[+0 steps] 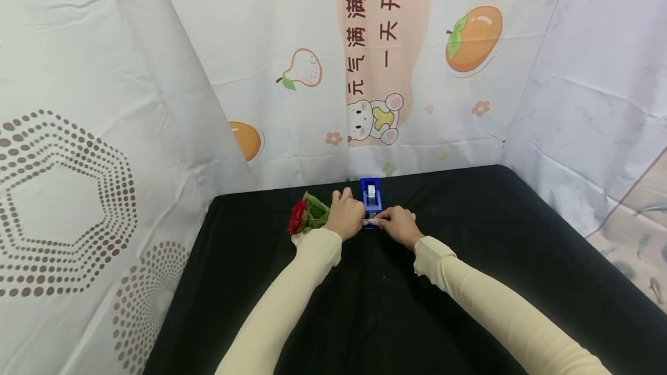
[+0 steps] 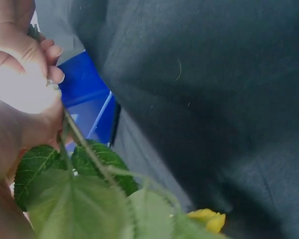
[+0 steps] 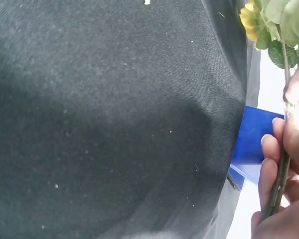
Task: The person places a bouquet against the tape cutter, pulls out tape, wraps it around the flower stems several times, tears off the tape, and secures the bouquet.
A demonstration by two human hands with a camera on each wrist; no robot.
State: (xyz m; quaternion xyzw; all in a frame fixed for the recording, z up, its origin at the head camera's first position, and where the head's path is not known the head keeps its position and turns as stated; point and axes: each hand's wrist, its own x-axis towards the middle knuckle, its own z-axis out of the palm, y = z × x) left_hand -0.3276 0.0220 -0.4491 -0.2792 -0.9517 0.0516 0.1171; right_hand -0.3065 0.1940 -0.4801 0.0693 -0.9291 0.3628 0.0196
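1. Near the back edge of the worktop [image 1: 469,282], an artificial flower [image 1: 304,216] is held low over the black cloth, its red head [image 1: 298,217] turned to the left and its stem [image 2: 84,144] running rightward between the two hands

2. The stem is pinched by the left hand [image 1: 346,213], fingers curled round it just beside the leaves [image 2: 65,189]; a narrow grip is judged to serve for steadying so thin a stem

3. The same stem is pinched further along by the right hand [image 1: 398,225], fingertips [image 3: 295,92] pressed to it in a tight grip; the two hands are set close together, seemingly so that a short stretch of stem is kept taut between them

4. A blue tape dispenser [image 1: 370,197] is placed directly behind the hands, touching or nearly touching them, so that tape lies within reach of the stem

5. A yellow bloom [image 2: 207,219] is seen among the leaves in both wrist views, but is not made out from the head view

6. Whether a strip of tape is drawn onto the stem cannot be told: the spot is covered by fingers and washed out by glare in the left wrist view

7. The stem's far end is hidden inside the right hand, and the dispenser is cut off in both wrist views
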